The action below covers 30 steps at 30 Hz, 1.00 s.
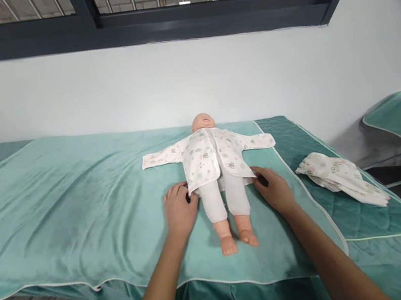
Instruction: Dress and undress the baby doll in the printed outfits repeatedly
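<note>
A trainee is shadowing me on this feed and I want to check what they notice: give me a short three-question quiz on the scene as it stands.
1. True or false: the doll lies face up on the green blanket, feet toward the camera.
2. Where are the left hand and right hand? A: on the doll's feet. B: at the lower corners of its printed top. C: on the window sill.
3. On which side of the doll, the person's left or right, does the crumpled garment lie?
Key: 1 true; 2 B; 3 right.
</note>
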Tool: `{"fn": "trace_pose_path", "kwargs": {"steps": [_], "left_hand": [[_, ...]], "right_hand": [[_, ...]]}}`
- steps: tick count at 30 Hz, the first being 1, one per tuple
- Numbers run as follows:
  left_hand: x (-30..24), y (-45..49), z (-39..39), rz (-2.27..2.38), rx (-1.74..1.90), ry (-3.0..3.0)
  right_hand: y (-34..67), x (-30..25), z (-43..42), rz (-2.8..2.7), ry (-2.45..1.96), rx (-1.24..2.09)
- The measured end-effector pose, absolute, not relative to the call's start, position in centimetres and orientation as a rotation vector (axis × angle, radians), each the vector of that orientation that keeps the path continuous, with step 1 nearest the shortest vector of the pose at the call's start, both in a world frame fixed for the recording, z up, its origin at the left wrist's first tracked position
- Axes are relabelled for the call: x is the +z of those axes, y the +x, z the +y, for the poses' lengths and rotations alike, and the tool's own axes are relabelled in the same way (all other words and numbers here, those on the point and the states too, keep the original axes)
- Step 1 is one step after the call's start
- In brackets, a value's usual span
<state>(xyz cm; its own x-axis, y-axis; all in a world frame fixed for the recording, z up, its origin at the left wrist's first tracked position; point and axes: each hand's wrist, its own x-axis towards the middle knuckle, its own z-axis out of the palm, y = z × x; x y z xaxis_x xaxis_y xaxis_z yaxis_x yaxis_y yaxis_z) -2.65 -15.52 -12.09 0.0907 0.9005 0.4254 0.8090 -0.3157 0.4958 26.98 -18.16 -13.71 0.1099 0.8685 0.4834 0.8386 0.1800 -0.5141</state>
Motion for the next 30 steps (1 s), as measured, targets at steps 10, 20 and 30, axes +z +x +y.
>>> {"fn": "trace_pose_path", "kwargs": {"steps": [10, 20, 30], "left_hand": [[-12.2, -2.9, -15.5, 1.675, 1.191, 2.074], [-11.0, -2.6, -14.0, 1.082, 1.441, 1.103], [-10.2, 0.3, -6.2, 0.617, 1.182, 0.631]], "right_hand": [[27.0, -13.4, -19.1, -1.583, -1.596, 0.23], [27.8, -13.8, -16.9, -1.029, -1.282, 0.653], [26.8, -10.9, -8.1, -1.068, -1.07, 1.356]]}}
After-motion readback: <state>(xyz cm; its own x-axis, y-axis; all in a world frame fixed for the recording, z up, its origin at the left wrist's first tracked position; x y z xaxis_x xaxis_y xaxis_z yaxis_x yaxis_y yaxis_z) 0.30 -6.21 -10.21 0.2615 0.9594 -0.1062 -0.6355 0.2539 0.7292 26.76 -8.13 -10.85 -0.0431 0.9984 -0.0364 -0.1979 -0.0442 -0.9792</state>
